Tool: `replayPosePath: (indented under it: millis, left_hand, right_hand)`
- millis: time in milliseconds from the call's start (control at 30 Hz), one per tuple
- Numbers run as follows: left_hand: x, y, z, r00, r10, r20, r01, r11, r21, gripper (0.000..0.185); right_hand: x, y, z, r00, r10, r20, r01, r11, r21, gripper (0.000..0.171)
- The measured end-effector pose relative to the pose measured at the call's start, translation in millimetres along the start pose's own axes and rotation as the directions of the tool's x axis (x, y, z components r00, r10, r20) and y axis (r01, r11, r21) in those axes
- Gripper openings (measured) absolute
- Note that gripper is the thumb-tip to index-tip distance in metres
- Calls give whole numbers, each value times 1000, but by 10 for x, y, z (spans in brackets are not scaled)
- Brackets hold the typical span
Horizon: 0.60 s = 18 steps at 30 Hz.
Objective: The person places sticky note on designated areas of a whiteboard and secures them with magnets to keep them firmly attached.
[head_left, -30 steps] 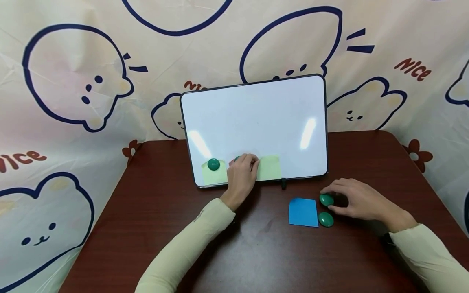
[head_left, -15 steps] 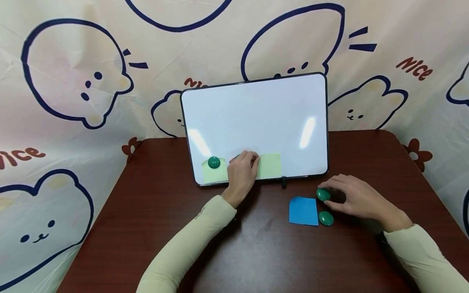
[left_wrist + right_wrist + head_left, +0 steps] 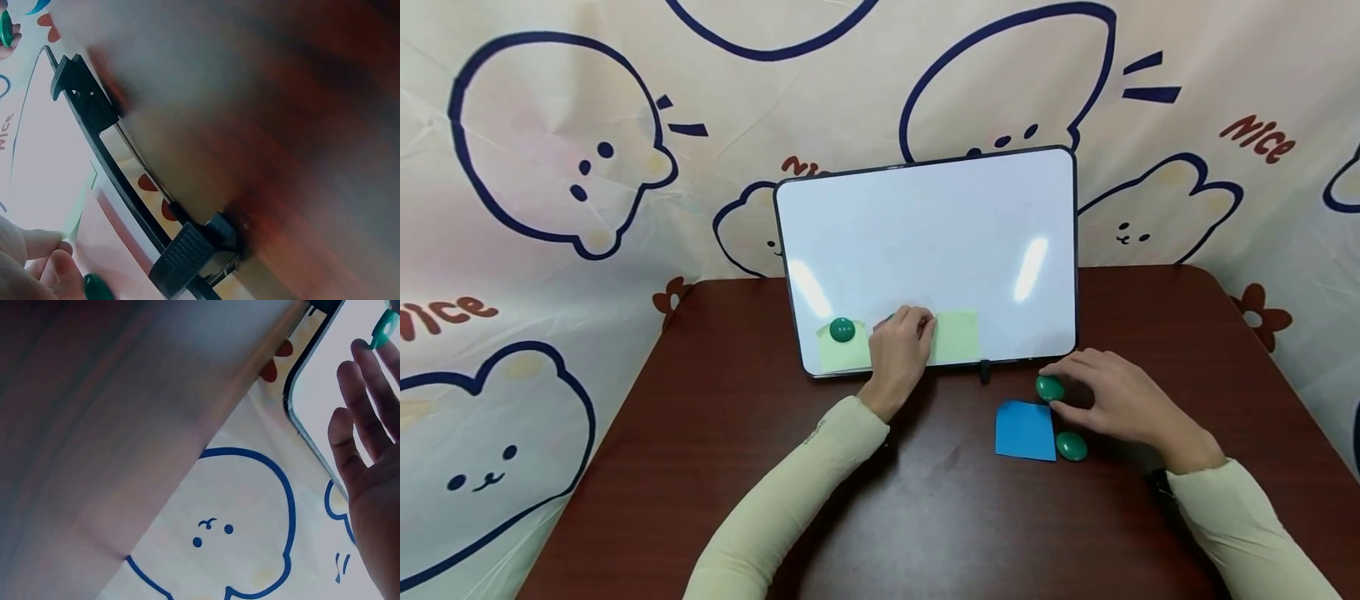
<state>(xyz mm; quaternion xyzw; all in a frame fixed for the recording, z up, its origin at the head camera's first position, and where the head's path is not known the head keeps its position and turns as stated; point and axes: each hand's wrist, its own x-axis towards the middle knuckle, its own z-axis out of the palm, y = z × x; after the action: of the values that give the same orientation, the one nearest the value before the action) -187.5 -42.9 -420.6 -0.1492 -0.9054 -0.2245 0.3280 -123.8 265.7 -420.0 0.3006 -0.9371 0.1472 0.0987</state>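
Note:
My left hand [image 3: 901, 354] is at the lower part of the whiteboard [image 3: 925, 233]. Its thumb and finger pinch the edge of a light green sticky note [image 3: 957, 336] lying against the board. Beside these fingers, the left wrist view shows a pink sticky note [image 3: 112, 250] and a green magnet [image 3: 98, 286], both mostly covered by the hand in the head view. Above the table, my right hand [image 3: 1112, 396] holds a round green magnet [image 3: 1049, 388] between thumb and fingers. Another green magnet [image 3: 1071, 446] lies below it, next to a blue sticky note [image 3: 1026, 430].
A second light green note [image 3: 844, 357] is on the board's lower left under a green magnet [image 3: 842, 330]. Black clip feet [image 3: 187, 259] support the board's lower edge on the brown table [image 3: 925, 517]. A cartoon-printed cloth [image 3: 625, 333] hangs behind.
My right hand has carried the green magnet up and left, off its place beside the other magnet, toward the board. The left hand stays at the sticky note. The head view shifts slightly.

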Motion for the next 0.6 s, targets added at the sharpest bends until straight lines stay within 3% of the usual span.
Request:
replayPosePath:
  millis: [600]
  left_hand:
    - [-7, -4, 6, 1000, -15, 15, 15, 1000, 10, 9]
  right_hand:
    - [194, -95, 106, 993, -91, -69, 86, 994, -71, 46]
